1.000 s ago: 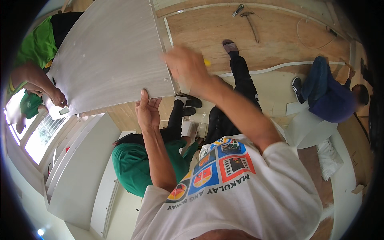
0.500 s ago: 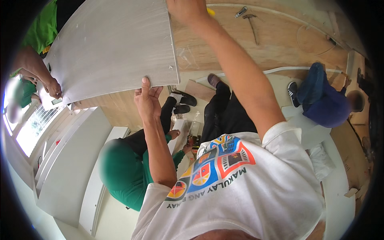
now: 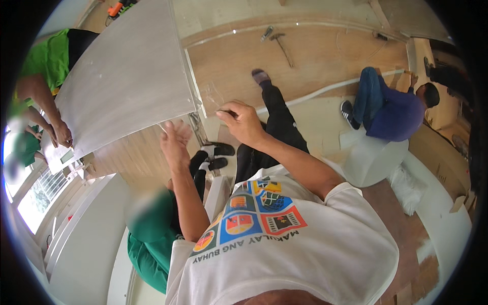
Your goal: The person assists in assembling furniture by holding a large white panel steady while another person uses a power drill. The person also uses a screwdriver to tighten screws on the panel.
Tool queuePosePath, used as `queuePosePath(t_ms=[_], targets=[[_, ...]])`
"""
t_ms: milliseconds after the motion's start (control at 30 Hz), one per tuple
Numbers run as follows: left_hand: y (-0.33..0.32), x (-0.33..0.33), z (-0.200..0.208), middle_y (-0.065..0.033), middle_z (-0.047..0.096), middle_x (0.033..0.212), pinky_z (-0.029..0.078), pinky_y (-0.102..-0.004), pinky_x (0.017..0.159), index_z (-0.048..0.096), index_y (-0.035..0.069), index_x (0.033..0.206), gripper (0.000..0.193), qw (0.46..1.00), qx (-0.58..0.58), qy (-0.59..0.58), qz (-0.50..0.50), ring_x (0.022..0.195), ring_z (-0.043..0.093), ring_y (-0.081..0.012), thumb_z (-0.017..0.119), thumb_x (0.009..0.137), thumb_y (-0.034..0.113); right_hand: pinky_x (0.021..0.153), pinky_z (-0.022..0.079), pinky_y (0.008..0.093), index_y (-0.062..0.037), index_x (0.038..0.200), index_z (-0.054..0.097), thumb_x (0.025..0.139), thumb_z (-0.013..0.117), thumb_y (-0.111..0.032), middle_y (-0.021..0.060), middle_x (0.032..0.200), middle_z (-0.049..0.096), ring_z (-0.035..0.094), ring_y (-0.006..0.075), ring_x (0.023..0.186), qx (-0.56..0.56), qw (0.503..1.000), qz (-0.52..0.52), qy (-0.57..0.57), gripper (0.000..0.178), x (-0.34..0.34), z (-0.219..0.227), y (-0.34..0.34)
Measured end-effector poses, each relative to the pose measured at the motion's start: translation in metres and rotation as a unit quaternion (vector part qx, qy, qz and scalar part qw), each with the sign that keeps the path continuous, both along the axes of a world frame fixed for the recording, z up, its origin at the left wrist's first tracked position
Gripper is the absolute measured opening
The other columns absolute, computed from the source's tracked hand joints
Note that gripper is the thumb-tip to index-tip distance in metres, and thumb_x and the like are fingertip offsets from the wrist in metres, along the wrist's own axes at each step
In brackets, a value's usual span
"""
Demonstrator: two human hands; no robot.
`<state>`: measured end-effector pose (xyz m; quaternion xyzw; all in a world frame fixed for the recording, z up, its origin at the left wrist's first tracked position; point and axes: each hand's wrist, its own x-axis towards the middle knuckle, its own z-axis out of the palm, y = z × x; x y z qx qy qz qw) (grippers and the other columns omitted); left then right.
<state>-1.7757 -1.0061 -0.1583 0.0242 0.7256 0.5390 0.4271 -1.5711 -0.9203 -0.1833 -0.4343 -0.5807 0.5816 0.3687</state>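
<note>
Panel point(image 3: 122, 81) was the biggest thing in play: a large pale grey board, tilted, its far-left edge gripped by a co-worker's hand point(image 3: 62, 134) from a person in a bright green shirt point(image 3: 48, 58). Your left hand point(image 3: 175, 140) hovered just under its near corner, palm up and fingers spread, blurred, and touching nothing that I could make out. Your right hand point(image 3: 243, 121) was apart from the board, fingers curled loosely with thumb and forefinger pinched, though whether they held anything small I cannot tell. With neither of your hands on it, the board's weight looked to rest on the far side alone, so I judged it could sag or swing down at your corner. Directly beneath crouched another person in a dark green top point(image 3: 147, 239), who would have taken that corner first. A person in blue point(image 3: 391, 109) sat well clear on the plywood floor point(image 3: 315, 56). Smaller risks lay there too: a hammer point(image 3: 281, 44) and a white trim strip point(image 3: 325, 90) that you could have tripped on.
</note>
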Motion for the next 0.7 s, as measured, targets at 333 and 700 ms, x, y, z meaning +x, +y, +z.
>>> queuePosePath(t_ms=[333,700], targets=[[-0.02,0.048,0.003,-0.0124,0.067,0.111,0.057,-0.0352,0.077,0.054,0.005,0.118,0.04,0.997,0.012,-0.034,0.066,0.099,0.068,-0.0243,0.064,0.1,0.038,0.06,0.049,0.0267,0.0021,0.088,0.072,0.093,0.072,-0.023,0.0056,0.077,0.07,0.062,0.0102,0.067,-0.241,0.966,-0.062,0.075,0.026,-0.03,0.021,0.071],[0.036,-0.028,0.008,-0.0163,0.063,0.118,0.06,-0.0373,0.078,0.043,0.0,0.134,0.055,0.994,0.008,0.045,0.104,0.095,0.069,-0.0248,0.068,0.097,0.033,0.07,0.052,0.0379,-0.0004,0.088,0.074,0.086,0.072,-0.02,0.0138,0.079,0.072,0.068,0.0258,0.072,0.112,0.985,-0.133,0.014,0.02,-0.149,-0.026,0.312]])
